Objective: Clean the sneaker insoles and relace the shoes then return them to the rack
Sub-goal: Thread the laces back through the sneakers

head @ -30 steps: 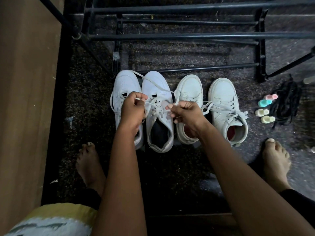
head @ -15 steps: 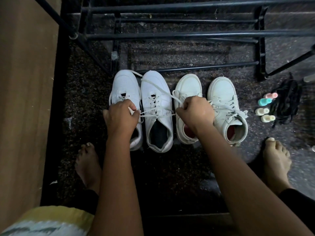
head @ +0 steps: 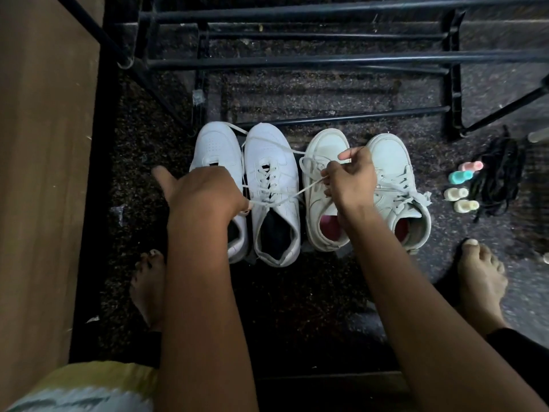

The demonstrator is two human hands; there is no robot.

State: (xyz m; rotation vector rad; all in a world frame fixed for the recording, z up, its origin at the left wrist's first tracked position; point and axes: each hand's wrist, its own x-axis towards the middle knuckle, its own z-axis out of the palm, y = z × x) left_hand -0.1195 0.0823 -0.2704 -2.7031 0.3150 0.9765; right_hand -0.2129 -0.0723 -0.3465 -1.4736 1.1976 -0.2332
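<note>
Two pairs of white sneakers stand side by side on the dark floor before the black metal rack (head: pixel 297 59). The second sneaker from the left (head: pixel 271 162) has a dark insole and a white lace (head: pixel 285 200) pulled taut across it. My left hand (head: pixel 205 193) pinches one end of that lace over the leftmost sneaker (head: pixel 215 147), thumb sticking out to the left. My right hand (head: pixel 352 178) holds the other end above the third sneaker (head: pixel 322 150), which has a red insole. The fourth sneaker (head: pixel 392 162) is laced and tied.
Several small pastel bottles (head: pixel 460 190) and a heap of black laces (head: pixel 496 176) lie on the floor at the right. A wooden panel (head: pixel 44 173) runs along the left. My bare feet (head: pixel 481 278) rest on either side of the shoes.
Both hands have drawn apart and pulled the lace tight across the second sneaker. My left hand dropped lower left; my right hand rose and moved right.
</note>
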